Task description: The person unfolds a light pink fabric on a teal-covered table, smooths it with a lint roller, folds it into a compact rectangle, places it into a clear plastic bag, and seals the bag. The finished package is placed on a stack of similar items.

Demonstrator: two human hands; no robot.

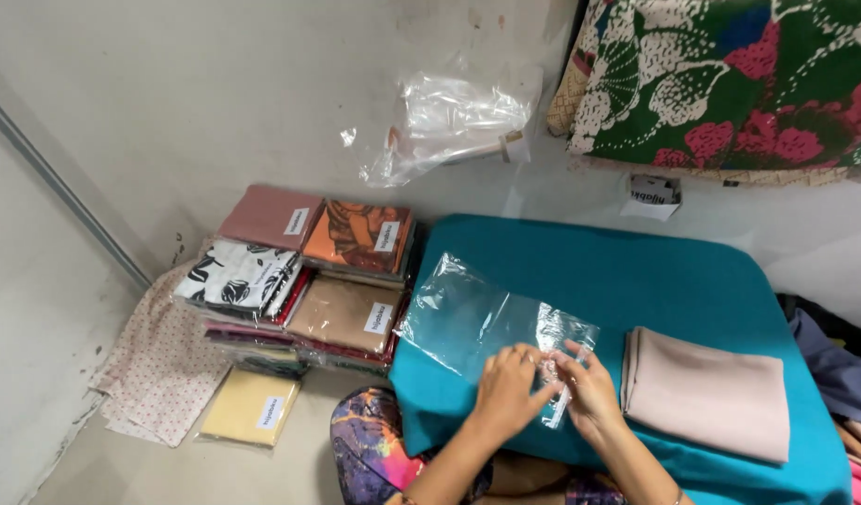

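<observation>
Centrally, a clear, crinkled plastic sleeve [491, 323] is laid flat on the teal cushion [636, 281], its near-right open edge pinched between the fingers of the left hand [507, 388] and right hand [589, 388]. Just right, a smooth beige folded cloth [706, 393] is seen; far left, glossy wrapped fabric packs [309, 281] are stacked.

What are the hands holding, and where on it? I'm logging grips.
Both hands, left and right, pinch the clear plastic bag at its near open end.

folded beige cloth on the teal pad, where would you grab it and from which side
Probably by its left folded edge, coming from the left: the folded beige cloth lies flat on the teal pad, and that stacked, rounded edge faces both hands at the clear bag.
</observation>
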